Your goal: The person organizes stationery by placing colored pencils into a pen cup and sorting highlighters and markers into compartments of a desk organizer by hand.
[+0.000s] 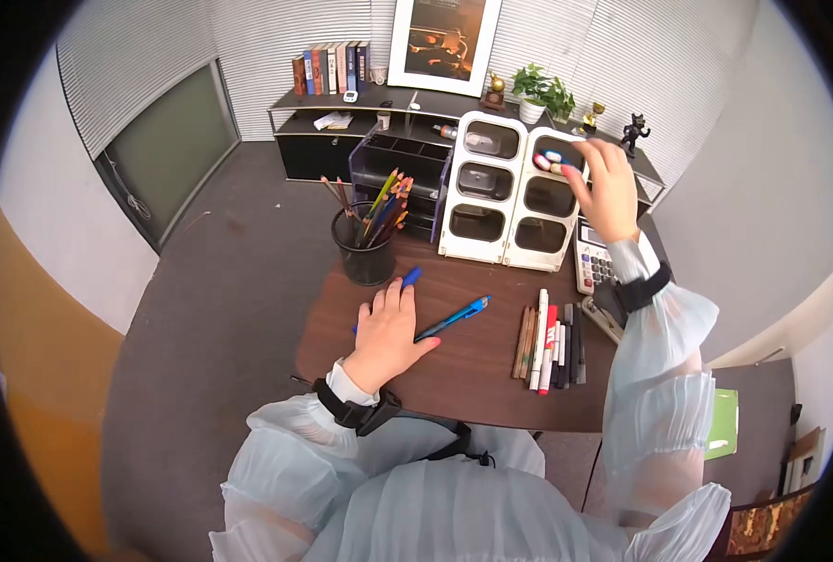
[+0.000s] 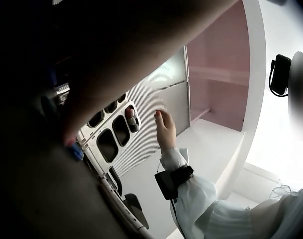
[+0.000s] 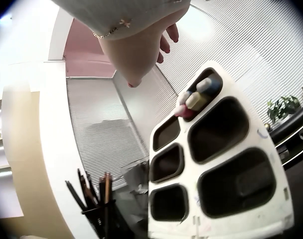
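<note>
Our pale blue shirt (image 1: pixel 454 515) is closest to us. On the left, pencils (image 1: pixel 388 214) stand in a black cup (image 1: pixel 368 265). Next is our left hand (image 1: pixel 386 339), lying loosely over a blue pen (image 1: pixel 412 275), its fingers nearly straight and not wrapped round it. Another blue pen (image 1: pixel 463 314) lies by its thumb. Then we see a white rack (image 1: pixel 516 201) with six pockets. Some colored pens (image 3: pixel 195 101) sit in its top right pocket. More pens (image 1: pixel 548 342) lie side by side in front of it. Our right hand (image 1: pixel 609 192) hangs near that top pocket, thumb and fingers apart, with nothing between them. We think we are putting pens away. Next, we would need that hand to reach down and pinch another pen.
</note>
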{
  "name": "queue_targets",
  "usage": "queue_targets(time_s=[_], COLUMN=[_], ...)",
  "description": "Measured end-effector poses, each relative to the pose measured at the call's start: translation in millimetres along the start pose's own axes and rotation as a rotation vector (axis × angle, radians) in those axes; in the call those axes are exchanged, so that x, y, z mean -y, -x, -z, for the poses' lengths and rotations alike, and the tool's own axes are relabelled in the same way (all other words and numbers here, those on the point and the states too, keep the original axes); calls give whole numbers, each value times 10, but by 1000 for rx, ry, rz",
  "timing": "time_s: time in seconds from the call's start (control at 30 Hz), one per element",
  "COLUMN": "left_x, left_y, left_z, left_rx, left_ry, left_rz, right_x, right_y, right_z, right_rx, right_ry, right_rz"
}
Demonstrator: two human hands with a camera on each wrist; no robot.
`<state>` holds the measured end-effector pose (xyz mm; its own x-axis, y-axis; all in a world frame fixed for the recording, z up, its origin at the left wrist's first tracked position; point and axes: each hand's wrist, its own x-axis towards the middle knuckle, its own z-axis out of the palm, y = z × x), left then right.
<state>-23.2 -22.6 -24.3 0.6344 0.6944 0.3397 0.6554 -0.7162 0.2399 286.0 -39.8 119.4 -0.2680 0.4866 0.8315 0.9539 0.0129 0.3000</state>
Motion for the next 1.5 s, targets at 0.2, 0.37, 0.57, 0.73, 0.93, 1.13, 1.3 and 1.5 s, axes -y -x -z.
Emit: queue_targets(time_s=[0.2,0.37,0.57,0.73,0.93,1.13,1.3,1.5], left_x=[-5,-67,-96,-125,-383,-368,-403,-426], left_y=[-155,-302,-388,-645,-904,-803,-779,-738], left_z=[-64,-131,-57,80,-186,-480,-511,-543], left_rx=[90,460,306,466,430,726,549,488], left_ry=[282,377,929,1428,1800,1873,1751,1692], left_rz=[-192,-220,-282,-70,303,233,34,-61], right_x=[560,839,791,402,-6,35,596,667], right_y=[306,764,865,590,483,463,513,515], right_z=[248,180,170,555,427,46,117,341], right_rx=[346,696,852,533,148,246,376,670], right_ry=[-336,-518,-598,-713,-45,101,-410,-813], right_rz=[75,224,97,-201,-206,-96,-197,-484])
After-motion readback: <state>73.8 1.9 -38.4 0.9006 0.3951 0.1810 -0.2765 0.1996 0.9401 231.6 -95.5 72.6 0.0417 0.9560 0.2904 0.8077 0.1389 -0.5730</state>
